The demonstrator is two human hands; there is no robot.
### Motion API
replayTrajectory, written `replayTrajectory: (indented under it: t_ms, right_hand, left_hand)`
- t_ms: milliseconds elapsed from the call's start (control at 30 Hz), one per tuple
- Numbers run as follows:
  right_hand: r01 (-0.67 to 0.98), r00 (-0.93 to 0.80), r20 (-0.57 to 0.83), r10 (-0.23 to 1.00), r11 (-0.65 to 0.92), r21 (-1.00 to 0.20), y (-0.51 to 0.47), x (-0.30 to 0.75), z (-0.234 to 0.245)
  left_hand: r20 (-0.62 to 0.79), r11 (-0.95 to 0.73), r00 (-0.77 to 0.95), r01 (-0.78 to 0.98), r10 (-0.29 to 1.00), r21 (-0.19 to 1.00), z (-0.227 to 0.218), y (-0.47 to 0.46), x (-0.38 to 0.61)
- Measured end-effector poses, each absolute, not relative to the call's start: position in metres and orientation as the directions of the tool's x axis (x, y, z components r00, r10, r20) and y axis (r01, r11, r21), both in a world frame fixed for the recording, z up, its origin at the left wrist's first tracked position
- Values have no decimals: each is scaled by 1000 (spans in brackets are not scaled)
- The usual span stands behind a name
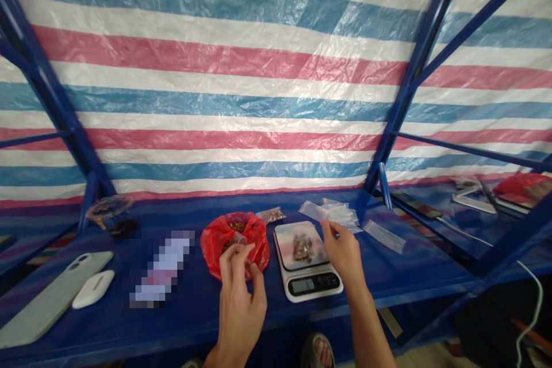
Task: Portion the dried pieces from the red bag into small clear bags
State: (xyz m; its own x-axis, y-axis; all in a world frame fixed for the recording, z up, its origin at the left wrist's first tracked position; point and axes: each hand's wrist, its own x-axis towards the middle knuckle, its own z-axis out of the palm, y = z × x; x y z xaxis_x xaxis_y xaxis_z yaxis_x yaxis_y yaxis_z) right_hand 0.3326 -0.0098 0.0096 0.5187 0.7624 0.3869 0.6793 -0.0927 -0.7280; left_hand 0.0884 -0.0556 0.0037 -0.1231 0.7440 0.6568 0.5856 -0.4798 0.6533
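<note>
Left hand (238,293) pinching small clear plastic piece (237,239) over open red plastic bag (256,247) | right hand (342,256) pinching clear flat plastic bags (334,213) | brown pieces (302,248) already on white digital scale (308,287)

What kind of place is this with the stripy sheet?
It looks like a makeshift packing spot, maybe a small stall or storeroom. A digital kitchen scale sits on a blue metal shelf, near a red plastic bag of brown pieces and small clear plastic bags.
</note>
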Motion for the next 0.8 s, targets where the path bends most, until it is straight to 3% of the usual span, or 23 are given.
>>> replayTrajectory:
  t_ms: [200,367,467,567,667,800]
  right_hand:
    - [752,480,380,791,-147,-643,-12,325,10]
    - [712,453,398,798,-56,-700,-7,320,7]
    - [571,449,361,817,48,-820,-5,313,15]
    - [330,356,295,887,176,-927,-9,295,33]
    - [187,196,306,931,271,-944,-18,268,54]
    - [123,-44,312,949,315,-941,-29,230,66]
  left_hand:
    - [661,-488,-117,583,741,649,3,-57,92]
    - [656,-538,-44,531,754,654,2,-66,99]
    - [615,-527,-30,484,788,699,-2,-72,103]
    - [546,-480,-72,393,834,785,-5,-72,105]
    - [432,-385,-174,247,885,889,-4,-66,105]
    - [210,-224,-235,-37,949,974,5,-59,104]
